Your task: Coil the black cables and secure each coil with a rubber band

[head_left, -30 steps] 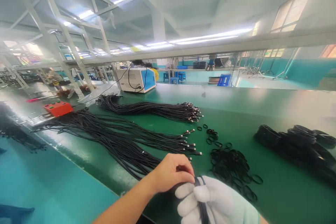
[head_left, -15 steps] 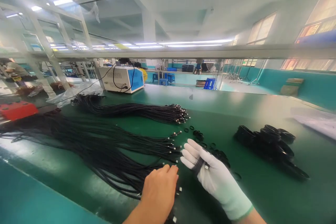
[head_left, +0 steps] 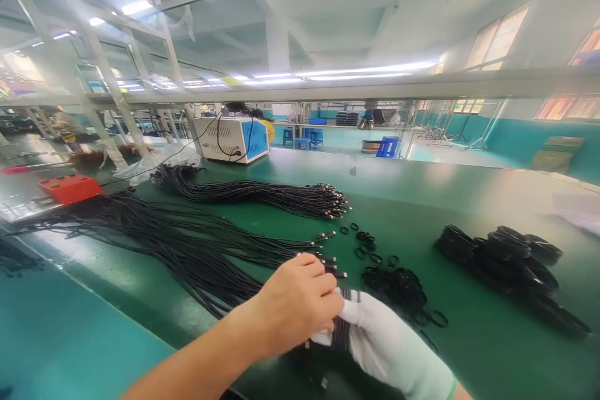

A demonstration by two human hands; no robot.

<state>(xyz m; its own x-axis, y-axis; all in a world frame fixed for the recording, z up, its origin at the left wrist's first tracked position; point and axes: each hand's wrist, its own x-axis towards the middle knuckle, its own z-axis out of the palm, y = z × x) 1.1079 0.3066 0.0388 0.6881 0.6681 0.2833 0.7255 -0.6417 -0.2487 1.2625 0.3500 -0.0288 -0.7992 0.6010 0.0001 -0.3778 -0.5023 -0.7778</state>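
Observation:
My bare left hand [head_left: 300, 306] has its fingers bent and pressed together at the gloved thumb of my right hand, pinching black cable ends there; the fingertips are partly hidden. My right hand [head_left: 389, 340], in a white glove, is curled around several black cables [head_left: 344, 328] lying side by side across its fingers. Under and left of my left hand, a loose spread of black cables [head_left: 187, 250] runs across the green table, with small metal plugs at its right end. Behind it lies a second bundle of black cables [head_left: 262, 194], its plugs also facing right.
Small black rings [head_left: 398, 287] lie in a heap beyond my right hand. Coils of black band [head_left: 506, 262] sit at the right. A white and blue machine [head_left: 234, 139] stands at the back, a red box [head_left: 70, 189] at the left. A shelf beam [head_left: 328, 92] crosses above the table.
My left hand has moved up and right from the cable ends to meet my right hand. The gloved fingers, spread before, have closed around the cables. The view has shifted slightly left.

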